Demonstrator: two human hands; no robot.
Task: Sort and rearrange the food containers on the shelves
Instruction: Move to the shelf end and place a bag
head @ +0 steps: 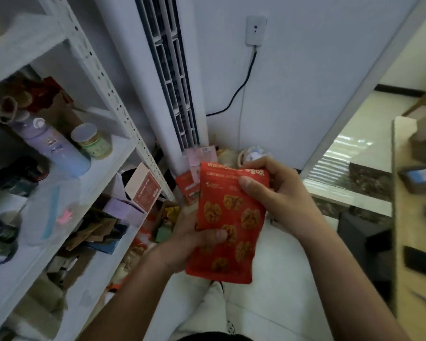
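Holding the red walnut pouch (228, 220) two-handed: left hand (192, 239) pinching the bottom, right hand (276, 190) gripping the top. I'd support underneath while moving it to the shelf (67, 193).

- Mid shelf (84, 185): front strip bare, hand can reach in; lavender bottle (57, 146) & white-lid jar (92, 141) block the back.
- Lower shelf (91, 296): packed w/ boxes (138, 198).
- Corner by tower AC (167, 70): floor cluttered w/ packs (194, 173).
- Desk (408, 242) bounds right side; open floor (280, 303) btwn desk & shelves.
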